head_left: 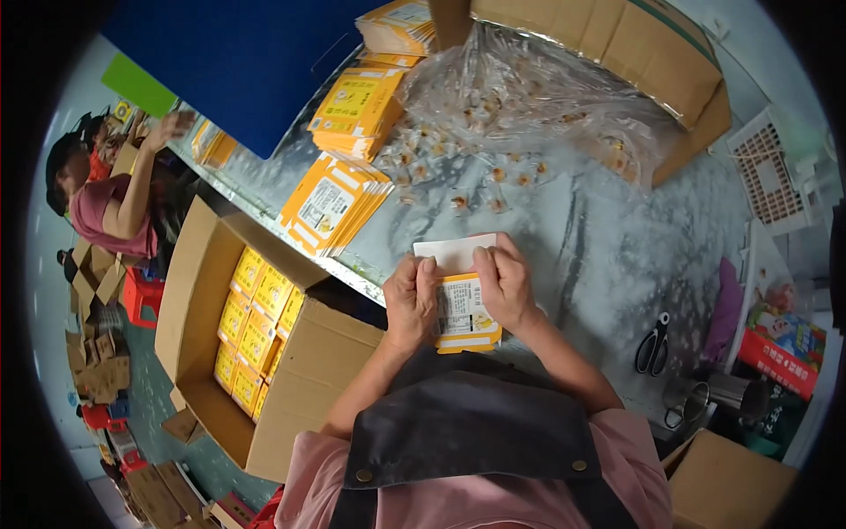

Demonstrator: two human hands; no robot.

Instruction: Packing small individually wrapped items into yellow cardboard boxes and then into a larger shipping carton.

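In front of my apron I hold a flat yellow and white folding carton (467, 310) with both hands. My left hand (411, 300) grips its left edge, thumb on top. Opposite it, my right hand (506, 284) pinches the right edge, fingers curled behind. The carton's plain white panel (454, 254) sticks out between and beyond my thumbs. Just past my hands, small clear-wrapped pieces (459, 203) lie loose on the grey marbled table (582, 264). A stack of similar flat cartons (333, 204) stands beyond my left hand.
More carton stacks (357, 104) stand behind. A clear plastic bag (529, 88) spills from a cardboard box (608, 40). At left, an open box (326, 361) holds yellow packs (258, 339). Scissors (653, 346), a metal cup (738, 395) and a purple cloth (725, 309) lie right. A person (110, 194) works far left.
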